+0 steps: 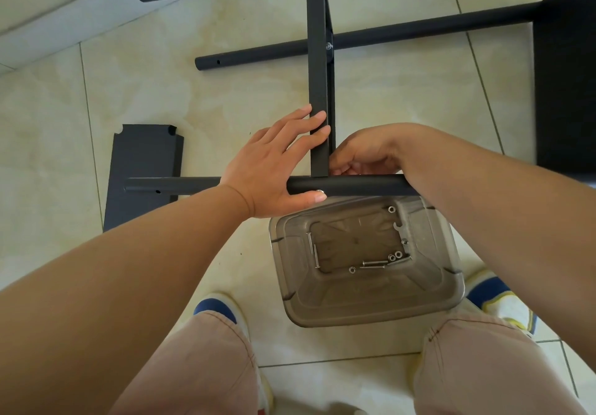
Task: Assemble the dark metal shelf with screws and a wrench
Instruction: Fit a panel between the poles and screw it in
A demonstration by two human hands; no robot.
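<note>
Nearest, a clear plastic tub [367,301] sits on the tiled floor [96,98] between the person's shoes, holding loose screws [374,264], washers and a small wrench [398,226]. Just beyond it, the left hand [277,169] lies with straight fingers [309,127] on the dark shelf panel edge [317,59], thumb touching a screw head on the near tube [354,185]. The right hand [364,153] curls its fingers behind the joint; what they pinch is hidden. Farther off lie two more tubes and a loose panel [142,169].

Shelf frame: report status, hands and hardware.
Left hand flat on the crossbar, thumb on the screw head. Right hand curled behind the joint, grasp hidden. Wrench unused in the clear bin.
</note>
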